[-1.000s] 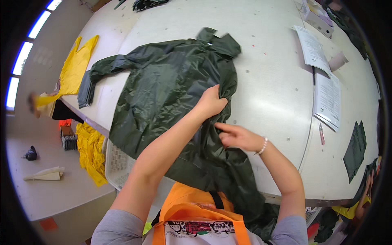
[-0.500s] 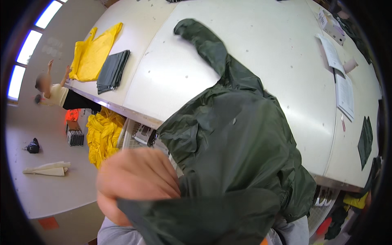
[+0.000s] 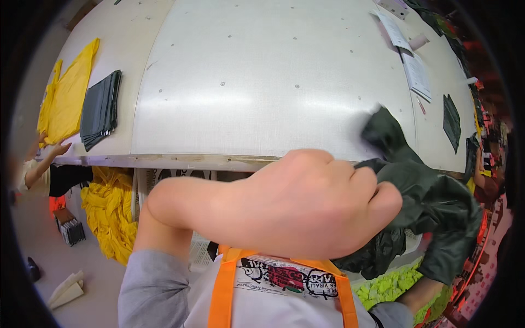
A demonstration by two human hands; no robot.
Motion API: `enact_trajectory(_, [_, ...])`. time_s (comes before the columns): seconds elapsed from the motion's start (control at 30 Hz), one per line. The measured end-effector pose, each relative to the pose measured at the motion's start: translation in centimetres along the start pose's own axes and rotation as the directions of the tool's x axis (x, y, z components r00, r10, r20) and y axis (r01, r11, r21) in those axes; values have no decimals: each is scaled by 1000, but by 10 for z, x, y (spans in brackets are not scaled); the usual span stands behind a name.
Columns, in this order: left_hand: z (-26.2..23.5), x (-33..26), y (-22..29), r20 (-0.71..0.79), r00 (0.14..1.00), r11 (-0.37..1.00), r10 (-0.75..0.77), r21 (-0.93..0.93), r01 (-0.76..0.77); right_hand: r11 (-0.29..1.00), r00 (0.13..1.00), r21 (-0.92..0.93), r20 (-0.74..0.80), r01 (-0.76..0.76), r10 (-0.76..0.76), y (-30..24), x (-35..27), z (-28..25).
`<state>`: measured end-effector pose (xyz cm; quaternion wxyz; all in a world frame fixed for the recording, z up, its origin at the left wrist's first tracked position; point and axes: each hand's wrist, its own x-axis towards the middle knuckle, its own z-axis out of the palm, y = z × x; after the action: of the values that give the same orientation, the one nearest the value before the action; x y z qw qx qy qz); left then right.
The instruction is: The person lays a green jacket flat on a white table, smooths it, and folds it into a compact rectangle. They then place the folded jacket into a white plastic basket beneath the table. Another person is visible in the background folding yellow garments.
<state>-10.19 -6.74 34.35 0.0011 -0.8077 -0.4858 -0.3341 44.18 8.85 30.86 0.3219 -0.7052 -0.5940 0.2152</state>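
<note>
A dark green rain jacket hangs bunched at the right front edge of the table, with one sleeve end lying on the tabletop. My left hand reaches across in front of me, curled into a fist with its knuckles upward. Its fingers close on the jacket's left side, though the fingertips are hidden beneath. My right forearm rises from the lower right into the jacket's cloth, which covers my right hand completely.
On the white table lie yellow cloth, a stack of dark folded pieces, papers and a dark flat piece. Yellow fabric fills a bin below. Bright green fabric sits lower right. Another person's hands touch the yellow cloth.
The jacket has come off the middle of the table and swung to the right, now bunched up. My left hand has crossed from the left to the middle. My view has turned rightward.
</note>
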Motion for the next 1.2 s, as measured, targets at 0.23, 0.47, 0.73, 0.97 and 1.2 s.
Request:
enact_trajectory(0.23, [-50,-69,-12,-18,839,763,-543,-427,485,906,916,139,-23,400,-401,-181,71,70])
enact_trajectory(0.47, [-26,-217,15,-366,-30,246,-930,-682,689,450,471,741,204,499,-858,-481,55,443])
enact_trajectory(0.73, [52,-350,-99,-609,-96,19,-787,-180,984,369,46,486,555,792,-830,-443,-45,723])
enact_trajectory(0.97, [84,-333,-262,-730,-52,-138,-681,59,989,165,304,-259,710,952,-635,-233,70,691])
enact_trajectory(1.2, [-51,-426,-355,-776,-621,-67,-110,-618,784,332,406,-246,679,911,-612,-187,130,697])
